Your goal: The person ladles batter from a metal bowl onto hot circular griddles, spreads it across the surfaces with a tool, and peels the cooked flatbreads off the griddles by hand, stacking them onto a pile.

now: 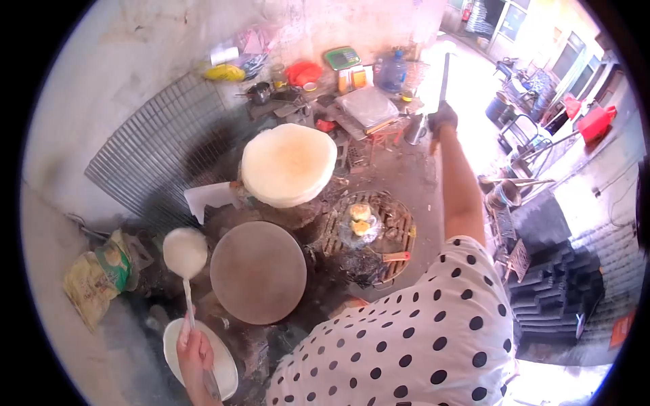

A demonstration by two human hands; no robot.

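My left hand is closed round the handle of a ladle, whose bowl is full of pale batter. Beneath that hand is an oval white basin, partly hidden by it. Right of the ladle lies a round, bare griddle. Beyond the griddle rests a stack of thin round pancakes. My right hand is stretched far out to the right, wrapped round a long, narrow flat spatula that points away from me.
A round slatted grate holds yellowish food in clear plastic and a red-handled tool. Behind are a cluttered table with a green scale and a water jug. Dark stacked briquettes stand at right; a sack is at left.
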